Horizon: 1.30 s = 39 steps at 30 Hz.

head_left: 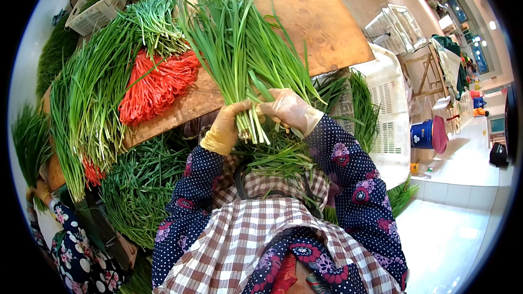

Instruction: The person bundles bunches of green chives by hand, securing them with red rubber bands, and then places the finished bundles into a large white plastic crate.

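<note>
Bunch of greens [231, 57] overhangs counter [310, 22]; left hand [227, 125] wraps its base, right hand [287, 110] closed on its side. Progress (judged): gathering underway, no tie visible; red ties [158, 87] waiting, laid-out greens [98, 81] at left, loose greens [278, 159] unsorted on apron [229, 234].

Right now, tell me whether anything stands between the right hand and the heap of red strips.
Yes: the green bunch gripped in the left hand lies across the straight way from the right hand to the red strips on the wooden board.
</note>
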Each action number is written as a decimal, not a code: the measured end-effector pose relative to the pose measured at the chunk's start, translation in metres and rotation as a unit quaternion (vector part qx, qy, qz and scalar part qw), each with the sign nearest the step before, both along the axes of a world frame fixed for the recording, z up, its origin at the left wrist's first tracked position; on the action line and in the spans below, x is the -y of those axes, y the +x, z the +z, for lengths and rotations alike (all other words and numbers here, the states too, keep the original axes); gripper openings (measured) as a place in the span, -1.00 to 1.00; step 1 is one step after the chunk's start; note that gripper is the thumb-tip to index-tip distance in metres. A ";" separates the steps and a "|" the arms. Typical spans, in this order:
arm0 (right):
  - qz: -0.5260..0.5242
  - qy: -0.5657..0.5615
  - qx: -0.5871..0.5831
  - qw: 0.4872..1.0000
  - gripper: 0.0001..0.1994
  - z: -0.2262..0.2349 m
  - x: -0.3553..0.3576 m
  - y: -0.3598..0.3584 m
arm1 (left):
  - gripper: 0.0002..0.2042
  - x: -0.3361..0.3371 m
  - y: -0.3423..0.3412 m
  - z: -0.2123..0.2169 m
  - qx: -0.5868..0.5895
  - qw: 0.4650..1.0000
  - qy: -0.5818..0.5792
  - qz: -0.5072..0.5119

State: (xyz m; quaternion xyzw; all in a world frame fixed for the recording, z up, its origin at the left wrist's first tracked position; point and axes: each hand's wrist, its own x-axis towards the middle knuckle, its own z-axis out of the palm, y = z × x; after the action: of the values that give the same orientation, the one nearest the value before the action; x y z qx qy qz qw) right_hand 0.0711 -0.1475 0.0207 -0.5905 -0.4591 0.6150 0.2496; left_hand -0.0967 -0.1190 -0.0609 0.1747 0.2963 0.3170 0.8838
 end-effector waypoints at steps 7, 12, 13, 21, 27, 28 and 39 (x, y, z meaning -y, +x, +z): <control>-0.108 0.027 -0.163 0.980 -0.72 0.059 0.000 0.048 | -0.70 -0.003 -0.004 -0.009 0.082 0.997 0.008 -0.005; -0.063 0.310 -0.358 0.878 -0.75 0.142 0.040 0.102 | -0.61 -0.004 -0.009 -0.008 0.075 0.997 -0.022 0.011; -0.041 0.361 -0.331 0.871 -0.73 0.152 0.043 0.106 | -0.59 -0.005 -0.009 -0.010 0.093 0.995 -0.023 0.014; -0.085 0.040 0.027 0.995 -0.67 0.067 0.044 -0.008 | -0.66 -0.006 0.009 -0.015 0.122 0.990 -0.064 0.031; 0.127 0.239 0.425 0.864 -0.63 -0.021 0.036 -0.041 | -0.77 -0.005 0.013 -0.011 -0.010 0.999 0.020 0.038; 0.113 0.249 0.419 0.866 -0.66 -0.023 0.034 -0.039 | -0.78 -0.004 0.011 -0.012 0.013 0.999 0.008 0.044; -0.139 0.014 -0.026 0.990 -0.79 -0.014 0.027 -0.003 | -0.74 -0.002 0.003 -0.003 0.045 0.998 0.023 0.031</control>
State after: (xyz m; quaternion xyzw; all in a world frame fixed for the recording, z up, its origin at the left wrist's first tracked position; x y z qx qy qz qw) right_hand 0.0677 -0.1747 0.0068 -0.6286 -0.3747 0.5831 0.3528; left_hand -0.0938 -0.1170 -0.0642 0.1710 0.2544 0.3587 0.8817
